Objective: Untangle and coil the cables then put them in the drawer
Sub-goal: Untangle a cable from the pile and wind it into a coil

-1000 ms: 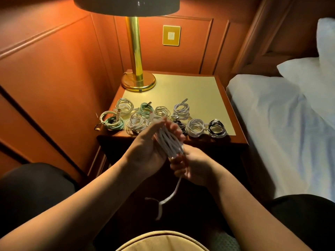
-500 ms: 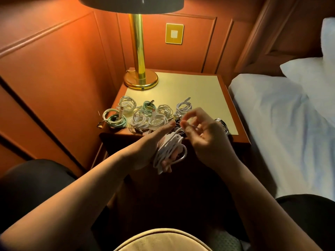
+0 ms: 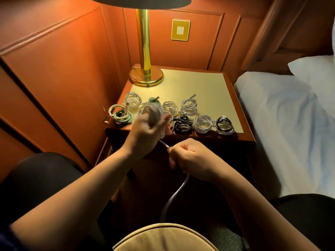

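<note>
Now both hands, left hand (image 3: 145, 136) and right hand (image 3: 192, 156), grip one white cable (image 3: 178, 192)

Orange-brown panelled walls (image 3: 59, 57) meet in a corner. Wooden nightstand (image 3: 233, 91) with pale gold top stands there, brass lamp (image 3: 145, 51) at its back left, lit, dark shade cut off at top. Gold wall plate (image 3: 180, 30) behind. Bed (image 3: 290, 127) with white sheet and pillow (image 3: 313, 67) just right of nightstand.

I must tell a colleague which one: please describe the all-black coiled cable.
Start from the brass lamp on the wooden nightstand. Along its front edge lies a row of coiled cables. The all-black coiled cable lies between the person's left hand and a white coil.
</note>
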`<state>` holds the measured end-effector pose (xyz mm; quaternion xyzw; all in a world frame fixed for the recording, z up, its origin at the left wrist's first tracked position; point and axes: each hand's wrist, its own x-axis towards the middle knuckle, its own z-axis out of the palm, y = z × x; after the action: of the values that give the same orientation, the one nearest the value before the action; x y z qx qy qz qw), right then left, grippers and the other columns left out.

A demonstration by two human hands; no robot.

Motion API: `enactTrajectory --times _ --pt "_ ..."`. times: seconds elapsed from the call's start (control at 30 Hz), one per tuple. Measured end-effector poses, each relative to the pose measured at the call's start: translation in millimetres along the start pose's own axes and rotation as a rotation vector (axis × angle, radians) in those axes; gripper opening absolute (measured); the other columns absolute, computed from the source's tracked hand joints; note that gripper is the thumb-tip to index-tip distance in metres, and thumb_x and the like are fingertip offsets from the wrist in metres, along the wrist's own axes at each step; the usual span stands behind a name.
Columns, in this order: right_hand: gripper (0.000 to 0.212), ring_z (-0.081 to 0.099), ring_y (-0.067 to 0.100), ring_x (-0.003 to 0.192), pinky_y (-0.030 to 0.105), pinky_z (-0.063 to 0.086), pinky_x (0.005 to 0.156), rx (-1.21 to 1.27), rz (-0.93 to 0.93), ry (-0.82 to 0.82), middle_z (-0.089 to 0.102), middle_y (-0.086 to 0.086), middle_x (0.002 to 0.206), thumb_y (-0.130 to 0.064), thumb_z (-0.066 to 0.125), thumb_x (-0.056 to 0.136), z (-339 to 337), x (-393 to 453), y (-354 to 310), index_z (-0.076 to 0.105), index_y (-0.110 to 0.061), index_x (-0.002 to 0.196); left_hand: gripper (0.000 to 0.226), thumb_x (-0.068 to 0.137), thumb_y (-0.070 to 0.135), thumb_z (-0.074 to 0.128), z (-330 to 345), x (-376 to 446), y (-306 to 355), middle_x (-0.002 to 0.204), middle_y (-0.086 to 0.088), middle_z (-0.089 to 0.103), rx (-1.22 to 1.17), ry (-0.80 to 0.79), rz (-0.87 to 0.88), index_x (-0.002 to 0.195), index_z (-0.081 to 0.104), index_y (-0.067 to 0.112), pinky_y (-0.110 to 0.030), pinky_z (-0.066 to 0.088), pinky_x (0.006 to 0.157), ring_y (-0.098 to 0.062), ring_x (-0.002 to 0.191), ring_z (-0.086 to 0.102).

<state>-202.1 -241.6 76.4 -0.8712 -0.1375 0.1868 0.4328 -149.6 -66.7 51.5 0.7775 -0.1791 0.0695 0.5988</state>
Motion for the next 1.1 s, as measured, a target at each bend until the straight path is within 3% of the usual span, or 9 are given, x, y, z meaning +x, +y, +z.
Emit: enactTrajectory --times 0.1,0.2,0.27,0.33,0.43,0.63,0.8,0.93,1.1 --pt "0.045 0.049 0.022 0.053 0.043 0.041 0.057 0.032 -0.114 0.145 0.055 0.006 0.056 -0.039 0.055 0.1 -7.7 -9.3 -6.1 0.065 -0.016 0.063 0.037 0.1 0.032 0.064 0.3 4.4 -6.5 0.067 0.002 0.06 0.325 -0.181 0.155 0.072 0.064 0.007 -0.018 0.044 0.062 -0.006 0.062 0.058" --pt "0.034 0.045 0.01 0.053 0.034 0.037 0.051 -0.017 -0.262 0.363 0.053 -0.003 0.059 -0.037 0.057 0.105 -18.7 -13.7 3.8 0.06 -0.023 0.074 0.068 0.101 0.064 0.038 -3.5 4.2 8.6 0.061 -0.005 0.066 -0.014 -0.475 -0.211 0.078 0.067 0.006 -0.028 0.053 0.055 -0.017 0.055 0.063" --pt "0.018 0.044 0.006 0.051 0.026 0.034 0.048 0.031 -0.287 0.382 0.053 -0.003 0.059 -0.04 0.059 0.103 -22.3 -10.8 10.0 0.061 -0.024 0.096 0.068 0.088 0.07 0.048 -6.7 0.7 14.2 0.064 -0.01 0.067 -0.26 -0.643 -0.371 0.085 0.068 0.005 -0.03 0.058 0.054 -0.022 0.053 0.066" --pt "0.031 0.061 0.009 0.063 0.025 0.046 0.058 0.21 -0.259 0.208 0.068 0.005 0.073 -0.042 0.059 0.102 -25.3 -7.3 11.1 0.057 -0.025 0.128 0.045 0.083 0.046 0.077 -9.1 -1.0 16.2 0.062 -0.012 0.066 -0.473 -0.769 -0.367 0.084 0.069 0.003 -0.027 0.057 0.053 -0.019 0.051 0.066" --pt "0.04 0.072 0.019 0.11 0.029 0.057 0.091 0.327 -0.244 -0.108 0.075 0.006 0.116 -0.025 0.062 0.101 -31.9 -9.6 9.5 0.06 -0.01 0.137 0.014 0.083 0.014 0.076 -10.5 -0.8 11.2 0.068 -0.011 0.068 -0.619 -0.829 -0.361 0.089 0.069 0.003 -0.026 0.057 0.054 -0.016 0.054 0.067" --pt "0.031 0.074 0.017 0.102 0.027 0.058 0.086 0.247 -0.238 -0.229 0.076 0.004 0.107 -0.011 0.076 0.092 -48.1 -15.4 6.4 0.068 -0.006 0.121 0.008 0.08 0.015 0.076 -10.5 -3.9 12.1 0.061 -0.009 0.067 -0.647 -1.019 -0.322 0.079 0.073 0.007 -0.029 0.058 0.062 -0.016 0.053 0.066" --pt "0.006 0.064 0.011 0.073 0.027 0.05 0.064 0.083 -0.29 -0.043 0.068 -0.002 0.082 -0.018 0.072 0.088 -43.5 -5.4 14.6 0.07 -0.015 0.094 0.066 0.058 0.026 0.098 -0.5 -3.5 3.2 0.082 -0.015 0.071 -0.608 -0.751 -0.432 0.105 0.066 -0.009 -0.026 0.058 0.063 -0.02 0.067 0.069" --pt "0.029 0.064 0.016 0.07 0.032 0.052 0.065 0.03 -0.251 0.074 0.068 0.01 0.079 -0.033 0.065 0.089 -55.2 2.2 24.8 0.068 -0.004 0.09 0.046 0.073 0.021 0.086 9.6 2.4 4.9 0.085 -0.015 0.07 -0.498 -0.437 -0.36 0.1 0.068 -0.012 -0.027 0.057 0.069 -0.021 0.076 0.067" --pt "0.02 0.064 0.008 0.073 0.025 0.051 0.069 0.103 -0.161 0.037 0.069 -0.002 0.083 -0.028 0.07 0.097 -53.8 2.9 34.9 0.068 -0.008 0.101 0.045 0.084 0.04 0.072 2.1 3.8 6.8 0.084 -0.002 0.065 -0.299 -0.533 -0.284 0.11 0.064 0.004 -0.032 0.05 0.071 -0.02 0.078 0.059"
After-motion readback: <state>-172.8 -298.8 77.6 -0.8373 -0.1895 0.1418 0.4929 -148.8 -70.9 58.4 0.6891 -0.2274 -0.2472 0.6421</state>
